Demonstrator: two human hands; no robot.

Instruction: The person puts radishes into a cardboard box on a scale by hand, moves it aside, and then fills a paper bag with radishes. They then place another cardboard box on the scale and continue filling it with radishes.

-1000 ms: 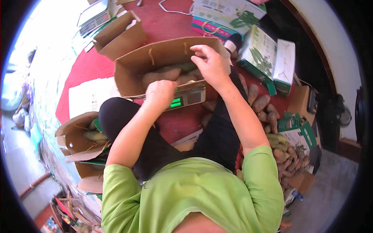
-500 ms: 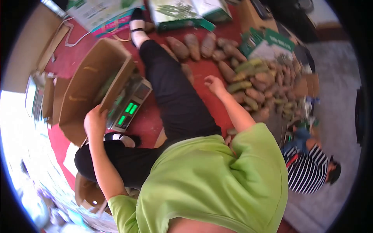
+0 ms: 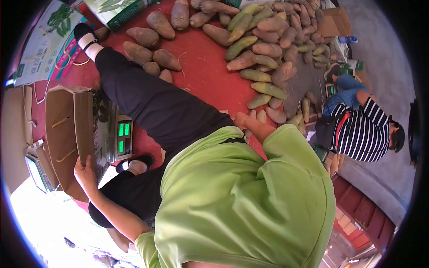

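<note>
Tubers (image 3: 272, 49) lie heaped well right of the brown bag (image 3: 60, 134). A printed carton (image 3: 42, 53), its lettering too small to read, stands above that bag; the scale (image 3: 123, 138), green digits unclear, is just right. The left hand (image 3: 86, 176) grips the bag's lower rim between fingers and thumb. The right hand (image 3: 241, 119), well right, is partly hidden; its fingers' state cannot be told.

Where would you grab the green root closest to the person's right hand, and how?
Probably around the middle of the green root, from above and the red floor side: it lies lengthwise, with another long root crowding its far end.
</note>
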